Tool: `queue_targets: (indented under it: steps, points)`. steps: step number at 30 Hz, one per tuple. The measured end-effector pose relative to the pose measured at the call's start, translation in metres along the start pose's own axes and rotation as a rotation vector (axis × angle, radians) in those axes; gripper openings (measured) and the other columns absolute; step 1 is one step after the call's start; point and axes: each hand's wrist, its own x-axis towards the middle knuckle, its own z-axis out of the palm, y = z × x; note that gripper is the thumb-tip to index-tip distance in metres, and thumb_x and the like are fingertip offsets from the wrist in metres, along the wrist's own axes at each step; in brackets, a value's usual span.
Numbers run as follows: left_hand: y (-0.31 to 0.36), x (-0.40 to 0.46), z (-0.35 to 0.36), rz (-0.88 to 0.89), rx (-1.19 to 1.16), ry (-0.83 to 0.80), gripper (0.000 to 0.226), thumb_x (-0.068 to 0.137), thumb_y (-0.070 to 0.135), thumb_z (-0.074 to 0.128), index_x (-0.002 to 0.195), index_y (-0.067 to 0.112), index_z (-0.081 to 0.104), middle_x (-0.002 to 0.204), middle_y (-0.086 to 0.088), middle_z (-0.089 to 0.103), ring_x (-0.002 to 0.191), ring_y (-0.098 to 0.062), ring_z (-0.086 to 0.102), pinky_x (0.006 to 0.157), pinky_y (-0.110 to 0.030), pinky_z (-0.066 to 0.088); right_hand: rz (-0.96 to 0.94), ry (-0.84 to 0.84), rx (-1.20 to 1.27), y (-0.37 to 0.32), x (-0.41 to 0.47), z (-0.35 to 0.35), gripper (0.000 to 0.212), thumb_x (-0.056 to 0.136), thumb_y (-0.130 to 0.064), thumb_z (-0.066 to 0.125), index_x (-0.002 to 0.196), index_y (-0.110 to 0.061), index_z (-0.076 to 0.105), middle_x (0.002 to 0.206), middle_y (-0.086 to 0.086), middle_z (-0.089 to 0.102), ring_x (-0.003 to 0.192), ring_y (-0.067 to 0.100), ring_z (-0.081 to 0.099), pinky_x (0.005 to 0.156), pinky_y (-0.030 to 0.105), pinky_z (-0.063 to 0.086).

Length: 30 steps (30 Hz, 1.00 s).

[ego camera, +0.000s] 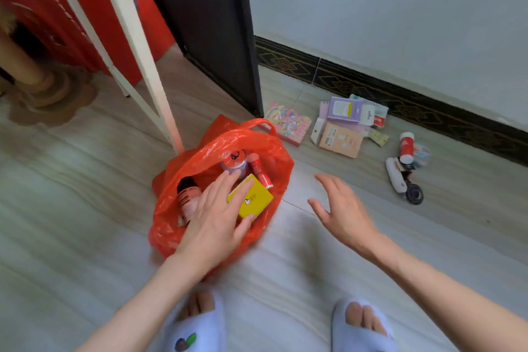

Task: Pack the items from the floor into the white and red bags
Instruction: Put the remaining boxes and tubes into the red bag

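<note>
A: Where are the hands?

B: The left hand reaches into the red bag on the floor, fingers straight, laid on a yellow box. The right hand hovers beside the bag, spread wide, holding nothing.

A: What's in the bag?

B: A dark-capped bottle, a round jar, a red tube. Packets, a colourful box and a red-and-white bottle lie by the skirting.
</note>
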Motion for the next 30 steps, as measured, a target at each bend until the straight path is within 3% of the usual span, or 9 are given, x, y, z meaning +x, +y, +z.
queue_targets:
  steps: [4, 8, 12, 14, 17, 21, 26, 28, 30]
  points:
    - [0.035, 0.032, 0.008, 0.108, 0.07, -0.103, 0.058, 0.082, 0.043, 0.041, 0.134, 0.016, 0.042, 0.14, -0.013, 0.043, 0.132, -0.03, 0.036, 0.105, -0.04, 0.035, 0.214, 0.056, -0.004, 0.052, -0.021, -0.029, 0.053, 0.093, -0.03, 0.049, 0.139, -0.012, 0.032, 0.143, 0.007, 0.038, 0.131, 0.025, 0.035, 0.104, 0.033, 0.029]
    - [0.059, 0.08, 0.033, 0.206, 0.102, -0.149, 0.055, 0.081, 0.035, 0.038, 0.126, 0.006, 0.051, 0.132, -0.018, 0.052, 0.125, -0.035, 0.047, 0.098, -0.049, 0.042, 0.357, 0.074, -0.016, 0.104, -0.014, -0.034, 0.052, 0.092, -0.028, 0.05, 0.138, -0.009, 0.033, 0.14, 0.013, 0.039, 0.128, 0.03, 0.036, 0.101, 0.038, 0.033]
    - [0.066, 0.135, 0.073, 0.198, 0.162, -0.244, 0.052, 0.075, 0.018, 0.065, 0.121, -0.004, 0.052, 0.125, -0.029, 0.053, 0.119, -0.044, 0.049, 0.095, -0.054, 0.041, 0.453, 0.098, -0.021, 0.152, 0.012, -0.022, 0.047, 0.089, -0.017, 0.054, 0.131, -0.001, 0.041, 0.131, 0.021, 0.046, 0.118, 0.037, 0.043, 0.094, 0.042, 0.037]
    - [0.066, 0.158, 0.092, 0.173, 0.15, -0.302, 0.056, 0.079, 0.014, 0.064, 0.128, -0.006, 0.045, 0.135, -0.03, 0.043, 0.128, -0.043, 0.039, 0.103, -0.05, 0.035, 0.497, 0.093, -0.036, 0.173, 0.026, -0.015, 0.043, 0.088, -0.014, 0.053, 0.127, 0.003, 0.044, 0.125, 0.024, 0.049, 0.114, 0.039, 0.044, 0.091, 0.044, 0.039]
    - [0.058, 0.193, 0.119, 0.108, 0.173, -0.355, 0.061, 0.091, 0.019, 0.045, 0.142, -0.003, 0.019, 0.15, -0.025, 0.017, 0.141, -0.036, 0.014, 0.114, -0.039, 0.014, 0.518, 0.108, -0.081, 0.198, 0.045, -0.001, 0.033, 0.084, -0.008, 0.056, 0.113, 0.009, 0.053, 0.107, 0.031, 0.055, 0.098, 0.046, 0.05, 0.083, 0.049, 0.042]
    - [0.037, 0.235, 0.145, -0.035, 0.254, -0.467, 0.064, 0.093, 0.021, 0.04, 0.142, -0.007, 0.01, 0.15, -0.031, 0.008, 0.14, -0.041, 0.007, 0.114, -0.042, 0.007, 0.59, 0.132, -0.136, 0.215, 0.063, 0.017, 0.029, 0.081, -0.009, 0.061, 0.101, 0.011, 0.056, 0.102, 0.034, 0.054, 0.091, 0.047, 0.051, 0.08, 0.05, 0.042]
    - [0.036, 0.232, 0.158, -0.057, 0.248, -0.48, 0.065, 0.09, 0.025, 0.044, 0.141, -0.005, 0.016, 0.15, -0.028, 0.011, 0.138, -0.04, 0.015, 0.113, -0.043, 0.012, 0.685, 0.168, -0.16, 0.222, 0.077, 0.024, 0.038, 0.083, -0.013, 0.062, 0.112, 0.008, 0.051, 0.113, 0.03, 0.049, 0.103, 0.044, 0.046, 0.084, 0.049, 0.039]
    - [0.044, 0.216, 0.158, 0.023, 0.263, -0.436, 0.065, 0.085, 0.024, 0.051, 0.137, -0.006, 0.027, 0.145, -0.03, 0.024, 0.131, -0.042, 0.029, 0.11, -0.045, 0.02, 0.68, 0.172, -0.157, 0.224, 0.076, 0.023, 0.035, 0.082, -0.01, 0.062, 0.111, 0.008, 0.052, 0.111, 0.03, 0.05, 0.102, 0.044, 0.046, 0.082, 0.049, 0.039]
    - [0.053, 0.193, 0.16, 0.142, 0.303, -0.425, 0.063, 0.07, 0.021, 0.067, 0.123, -0.007, 0.048, 0.127, -0.033, 0.047, 0.108, -0.044, 0.05, 0.097, -0.047, 0.039, 0.618, 0.177, -0.147, 0.222, 0.07, 0.027, 0.031, 0.077, -0.006, 0.065, 0.104, 0.008, 0.057, 0.105, 0.031, 0.053, 0.095, 0.045, 0.049, 0.079, 0.048, 0.041]
